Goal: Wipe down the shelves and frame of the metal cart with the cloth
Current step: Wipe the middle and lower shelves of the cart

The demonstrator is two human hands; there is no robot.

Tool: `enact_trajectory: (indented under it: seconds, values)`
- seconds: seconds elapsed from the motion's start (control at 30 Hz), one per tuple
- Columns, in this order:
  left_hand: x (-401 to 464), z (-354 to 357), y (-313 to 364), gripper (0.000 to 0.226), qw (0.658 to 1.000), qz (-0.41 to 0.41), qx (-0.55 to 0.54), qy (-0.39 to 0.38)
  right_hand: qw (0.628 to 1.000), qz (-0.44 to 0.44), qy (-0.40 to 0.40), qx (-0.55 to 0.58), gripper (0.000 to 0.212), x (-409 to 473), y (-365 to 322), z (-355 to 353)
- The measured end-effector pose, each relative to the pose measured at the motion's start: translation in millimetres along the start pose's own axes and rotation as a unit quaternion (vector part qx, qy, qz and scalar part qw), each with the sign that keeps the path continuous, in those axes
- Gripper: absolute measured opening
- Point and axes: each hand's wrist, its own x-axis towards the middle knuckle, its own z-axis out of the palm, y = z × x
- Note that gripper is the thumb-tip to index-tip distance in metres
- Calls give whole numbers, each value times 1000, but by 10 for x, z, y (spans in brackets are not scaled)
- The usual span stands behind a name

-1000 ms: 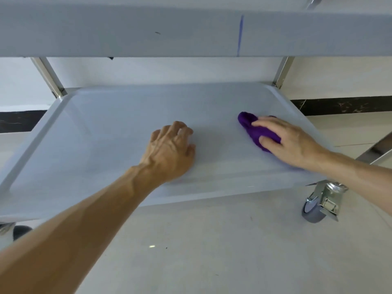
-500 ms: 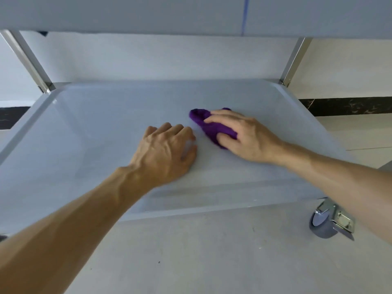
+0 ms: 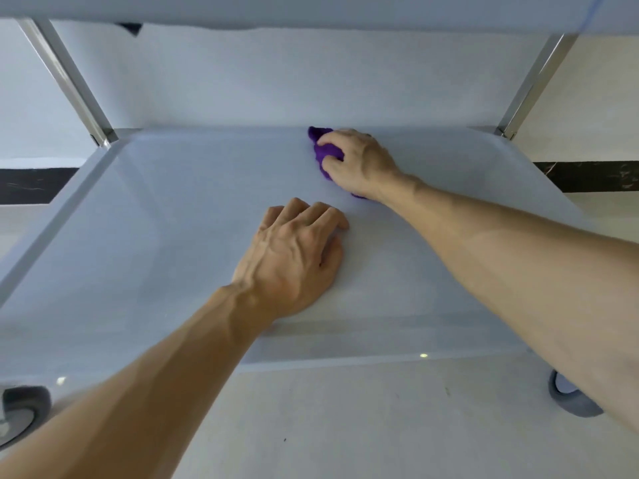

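The metal cart's lower shelf (image 3: 145, 243) is a pale grey tray that fills the middle of the view. A bunched purple cloth (image 3: 323, 152) lies against the shelf's far rim, near the middle. My right hand (image 3: 359, 164) presses down on the cloth with its fingers curled over it. My left hand (image 3: 294, 261) rests palm down on the bare shelf nearer to me, fingers together, holding nothing. Most of the cloth is hidden under my right hand.
The underside of the upper shelf (image 3: 311, 8) hangs close overhead. Shiny frame posts rise at the back left (image 3: 69, 81) and back right (image 3: 532, 84). Grey caster wheels sit at the front left (image 3: 20, 413) and front right (image 3: 570, 399) on the pale tiled floor.
My right hand has slid the cloth from the shelf's right side leftward, then to the far rim. My left hand stayed planted. The view has moved closer and lower.
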Motion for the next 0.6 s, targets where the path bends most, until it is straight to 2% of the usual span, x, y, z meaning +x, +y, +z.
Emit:
enact_trajectory:
  seconds: [0.1, 0.23, 0.33, 0.4, 0.5, 0.6]
  values:
    - [18, 18, -18, 34, 1000, -3, -2, 3, 994, -79, -71, 33, 40, 91, -293, 131]
    - [23, 13, -26, 34, 1000, -11, -18, 2, 993, -67, -96, 22, 43, 240, -253, 62]
    - [19, 18, -35, 33, 1000, -15, -26, 7, 997, -1, -78, 10, 45, 350, 95, -145]
    - [14, 14, -36, 32, 999, -16, -29, 9, 998, 51, -35, -11, 43, 331, 505, -302]
    - [24, 21, -28, 30, 999, -16, -32, 4, 987, 150, 35, -47, 43, 81, 1170, -525]
    - [27, 23, -18, 30, 1000, -17, -22, -2, 975, 209, 63, -35, 43, -95, 1413, -588]
